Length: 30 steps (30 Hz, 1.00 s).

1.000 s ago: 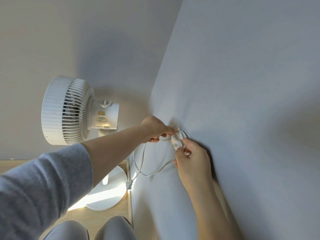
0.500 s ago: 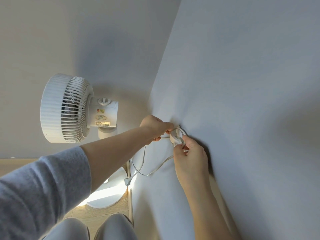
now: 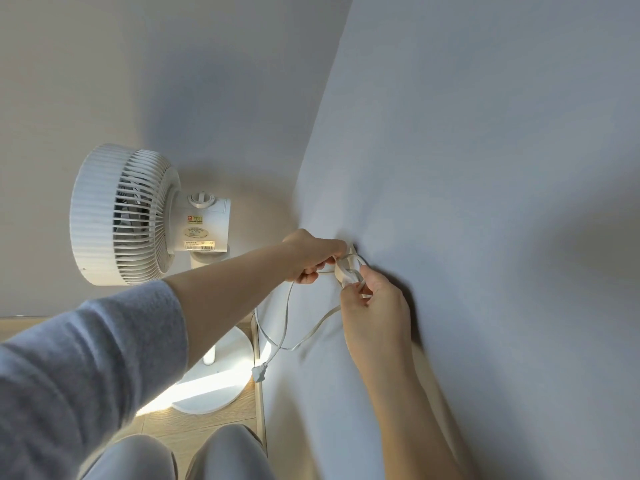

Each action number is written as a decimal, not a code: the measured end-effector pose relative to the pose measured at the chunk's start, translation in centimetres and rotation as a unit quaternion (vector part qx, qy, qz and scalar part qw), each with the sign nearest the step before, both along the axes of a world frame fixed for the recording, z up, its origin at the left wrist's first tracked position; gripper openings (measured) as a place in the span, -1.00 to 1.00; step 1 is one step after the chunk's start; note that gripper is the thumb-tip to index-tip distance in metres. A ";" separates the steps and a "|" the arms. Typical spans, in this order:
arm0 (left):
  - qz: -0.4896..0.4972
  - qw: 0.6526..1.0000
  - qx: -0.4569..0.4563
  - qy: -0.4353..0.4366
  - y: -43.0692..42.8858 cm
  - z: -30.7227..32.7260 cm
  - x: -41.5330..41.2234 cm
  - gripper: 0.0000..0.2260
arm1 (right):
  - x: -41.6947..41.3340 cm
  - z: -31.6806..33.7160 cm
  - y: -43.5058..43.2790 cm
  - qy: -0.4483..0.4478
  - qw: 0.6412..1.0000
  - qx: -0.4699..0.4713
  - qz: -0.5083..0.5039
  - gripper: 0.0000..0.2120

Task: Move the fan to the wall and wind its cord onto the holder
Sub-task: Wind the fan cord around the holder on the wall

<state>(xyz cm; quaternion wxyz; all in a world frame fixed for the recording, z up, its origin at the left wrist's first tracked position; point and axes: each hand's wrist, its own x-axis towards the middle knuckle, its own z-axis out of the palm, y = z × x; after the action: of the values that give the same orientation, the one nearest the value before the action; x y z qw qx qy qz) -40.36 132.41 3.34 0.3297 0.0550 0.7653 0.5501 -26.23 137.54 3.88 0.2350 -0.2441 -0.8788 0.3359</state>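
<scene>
A white pedestal fan (image 3: 138, 216) stands in the corner on its round base (image 3: 214, 386), close to the right wall (image 3: 485, 202). Its white cord (image 3: 304, 336) hangs in a loose loop down the wall, with the plug (image 3: 259, 371) dangling near the skirting. A small white holder (image 3: 348, 270) is fixed to the wall, with cord turns wrapped on it. My left hand (image 3: 311, 256) pinches the cord just left of the holder. Just below the holder, my right hand (image 3: 375, 306) grips the cord turns against it.
Wooden floor (image 3: 194, 427) shows beneath the fan base. My knees (image 3: 180, 455) in grey trousers are at the bottom edge. The back wall (image 3: 173, 81) meets the right wall right behind the fan.
The hanging cord loop has shortened slightly and the plug has swung a little. Both hands stay at the holder, working the cord around it.
</scene>
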 end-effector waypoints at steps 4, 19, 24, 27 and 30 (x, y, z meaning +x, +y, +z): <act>-0.039 0.999 -0.020 0.013 0.1 0.3 -0.4 -0.86 | -0.2 -0.1 0.0 0.005 1.000 0.007 -0.002 -0.62; 0.019 0.999 0.048 -0.009 -0.3 -0.5 0.1 -0.83 | 1.6 -0.1 -0.4 0.012 0.997 0.081 -0.011 -0.69; 0.050 0.995 0.080 0.009 -2.9 -0.6 0.8 -0.84 | 4.0 -0.2 -1.0 -0.011 0.989 0.142 -0.028 -0.80; 0.046 0.996 0.078 0.027 -4.7 -0.6 2.1 -0.85 | 5.2 -0.1 -1.3 -0.042 0.989 0.138 -0.030 -0.80; 0.036 0.996 0.068 0.050 -6.4 -0.4 3.5 -0.85 | 6.1 -0.3 -1.4 -0.064 0.989 0.133 -0.028 -0.73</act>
<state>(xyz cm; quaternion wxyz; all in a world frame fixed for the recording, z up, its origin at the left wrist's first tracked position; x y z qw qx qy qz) -36.87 126.05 2.97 0.2662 0.0771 0.7432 0.6090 -20.11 136.13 3.57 0.2180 -0.2558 -0.9218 0.1934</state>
